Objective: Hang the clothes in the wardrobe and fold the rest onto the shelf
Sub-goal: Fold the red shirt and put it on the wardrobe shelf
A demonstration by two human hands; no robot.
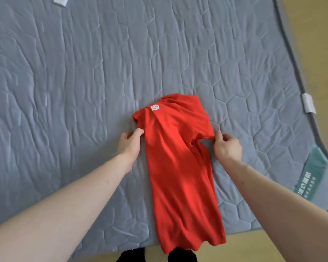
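The grey quilt (83, 91) is spread under everything, and on it my red shirt (178, 157) lies folded narrow, its long axis running from the hem by my feet up to the collar, square between my two arms. My left hand (130, 143) pinches the shirt's left edge below the sleeve, and my right hand (227, 146) pinches the right sleeve's hem. Both sit equally near at shoulder height, arms stretched forward, so I judge the next fold runs along that length.
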